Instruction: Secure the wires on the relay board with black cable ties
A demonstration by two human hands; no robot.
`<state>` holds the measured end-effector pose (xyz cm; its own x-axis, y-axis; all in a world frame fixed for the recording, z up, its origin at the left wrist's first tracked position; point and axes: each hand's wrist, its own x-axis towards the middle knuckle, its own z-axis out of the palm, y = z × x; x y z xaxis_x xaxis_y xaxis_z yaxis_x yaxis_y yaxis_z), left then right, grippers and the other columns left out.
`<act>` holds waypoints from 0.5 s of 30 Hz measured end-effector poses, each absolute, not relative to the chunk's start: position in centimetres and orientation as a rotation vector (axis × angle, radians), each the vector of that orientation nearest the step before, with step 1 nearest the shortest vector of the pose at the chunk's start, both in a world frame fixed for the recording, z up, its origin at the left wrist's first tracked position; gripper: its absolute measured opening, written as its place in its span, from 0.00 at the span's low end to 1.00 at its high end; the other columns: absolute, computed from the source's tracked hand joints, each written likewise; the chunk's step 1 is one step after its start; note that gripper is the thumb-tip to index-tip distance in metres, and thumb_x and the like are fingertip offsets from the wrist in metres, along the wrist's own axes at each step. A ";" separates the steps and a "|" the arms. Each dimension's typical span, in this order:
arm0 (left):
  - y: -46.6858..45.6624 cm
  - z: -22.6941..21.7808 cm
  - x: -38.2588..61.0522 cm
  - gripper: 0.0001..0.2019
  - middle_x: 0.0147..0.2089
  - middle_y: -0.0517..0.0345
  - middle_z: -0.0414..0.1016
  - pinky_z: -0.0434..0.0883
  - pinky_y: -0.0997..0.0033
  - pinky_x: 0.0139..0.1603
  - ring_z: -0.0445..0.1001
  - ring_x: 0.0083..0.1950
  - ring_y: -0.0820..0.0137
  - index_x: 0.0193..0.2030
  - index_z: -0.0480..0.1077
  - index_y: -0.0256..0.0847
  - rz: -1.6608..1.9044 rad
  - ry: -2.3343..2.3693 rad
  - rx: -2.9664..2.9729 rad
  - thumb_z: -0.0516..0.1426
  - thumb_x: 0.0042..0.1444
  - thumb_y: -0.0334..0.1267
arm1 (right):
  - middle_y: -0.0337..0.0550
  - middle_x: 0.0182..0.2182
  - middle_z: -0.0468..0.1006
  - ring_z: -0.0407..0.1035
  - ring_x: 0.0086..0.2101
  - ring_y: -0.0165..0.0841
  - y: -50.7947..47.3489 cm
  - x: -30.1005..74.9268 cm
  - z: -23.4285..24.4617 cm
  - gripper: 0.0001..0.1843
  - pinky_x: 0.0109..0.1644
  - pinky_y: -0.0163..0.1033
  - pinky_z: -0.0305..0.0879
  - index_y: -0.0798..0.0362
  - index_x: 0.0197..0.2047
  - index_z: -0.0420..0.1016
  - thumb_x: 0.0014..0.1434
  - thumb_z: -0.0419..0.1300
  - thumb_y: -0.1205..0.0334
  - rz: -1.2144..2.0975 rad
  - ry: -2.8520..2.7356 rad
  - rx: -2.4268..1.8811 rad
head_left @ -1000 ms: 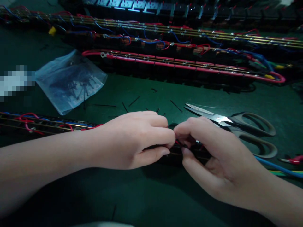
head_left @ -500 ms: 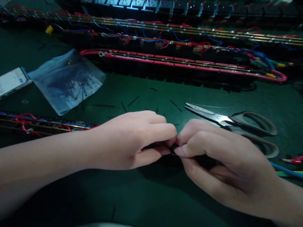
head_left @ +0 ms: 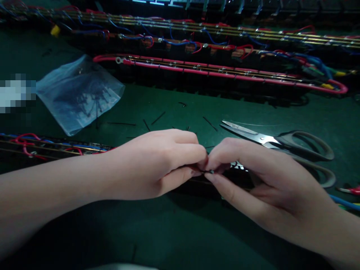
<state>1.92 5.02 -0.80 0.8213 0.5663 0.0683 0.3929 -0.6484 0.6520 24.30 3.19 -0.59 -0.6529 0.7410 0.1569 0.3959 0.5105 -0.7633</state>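
A long black wired strip [head_left: 53, 147] with red and blue wires lies across the green table in front of me. My left hand [head_left: 157, 163] rests on it with fingers curled, thumb and fingertips pinched. My right hand [head_left: 253, 180] meets it fingertip to fingertip, pinching a thin black cable tie [head_left: 209, 171] on the strip between the two hands. The part of the strip under my hands is hidden.
Scissors [head_left: 284, 144] lie just behind my right hand. A clear plastic bag [head_left: 80, 93] of black ties sits at the back left. Several wired strips [head_left: 219, 71] lie in rows along the back. Cut tie ends [head_left: 157, 119] are scattered on the mat.
My right hand's fingers have shifted from a tighter fold over the strip to a fingertip pinch; the small black tie now shows between the hands. The left hand has barely moved.
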 end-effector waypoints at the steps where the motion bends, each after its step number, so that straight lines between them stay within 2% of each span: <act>1: 5.0 -0.8 1.9 0.06 0.39 0.61 0.71 0.65 0.79 0.39 0.69 0.40 0.76 0.38 0.67 0.40 0.348 0.698 2.355 0.54 0.65 0.27 | 0.39 0.34 0.78 0.71 0.32 0.25 3.2 24.3 -0.6 0.04 0.30 0.29 0.66 0.53 0.39 0.73 0.63 0.59 0.70 0.976 -2.291 -0.923; 15: 5.0 -1.0 2.0 0.06 0.40 0.62 0.69 0.64 0.81 0.41 0.67 0.41 0.78 0.37 0.66 0.40 0.353 0.690 2.315 0.54 0.66 0.28 | 0.38 0.35 0.79 0.71 0.32 0.25 3.4 24.3 -0.6 0.04 0.34 0.29 0.68 0.52 0.39 0.73 0.64 0.58 0.69 0.971 -2.307 -0.920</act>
